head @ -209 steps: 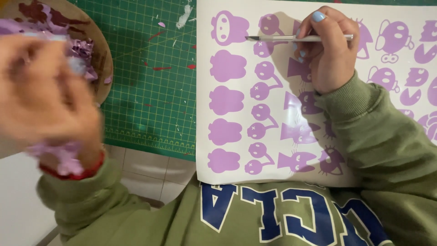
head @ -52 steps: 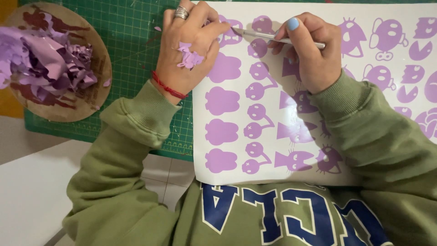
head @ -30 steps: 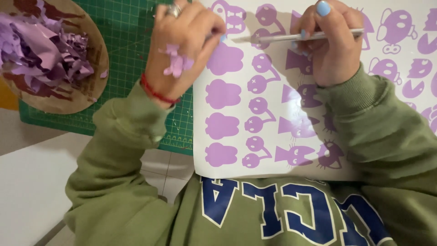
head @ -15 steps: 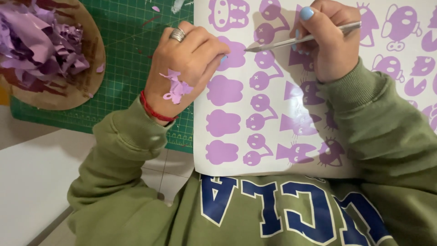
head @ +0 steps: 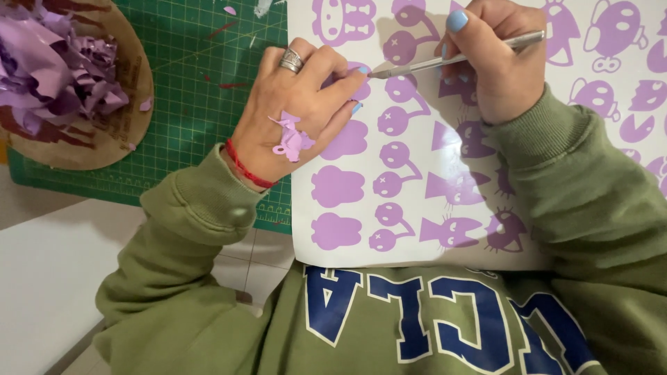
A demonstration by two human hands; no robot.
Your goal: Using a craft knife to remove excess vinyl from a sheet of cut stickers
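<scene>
Metal, thin and silver, the weeding tool (head: 455, 61) lies clamped in the right hand (head: 497, 66), fingers closed round its shaft like a pen grip, its point aimed left and meeting the fingertips of the left hand (head: 295, 114). That left hand presses flat on the sticker sheet (head: 549, 243), its forefinger and thumb pinched together at the tool's tip over a lilac shape; whether they hold a sliver of vinyl there I cannot tell. A ring (head: 292, 60) sits on one finger, a red cord bracelet (head: 244, 167) circles the wrist, and a curled lilac scrap (head: 292, 139) clings to the back of the hand.

Under both hands the white sheet carries rows of lilac cut-outs: cherries, paw-like blobs, cat faces, round-bodied figures. It lies partly on a green cutting mat (head: 194, 90) with a printed grid, its lower edge hanging toward the person's lap. Well to the left, a brown round dish (head: 135, 104) rests on the mat, heaped with peeled lilac waste (head: 55, 62). Olive sweatshirt sleeves cover both forearms. The pale counter (head: 48, 278) shows at lower left.
</scene>
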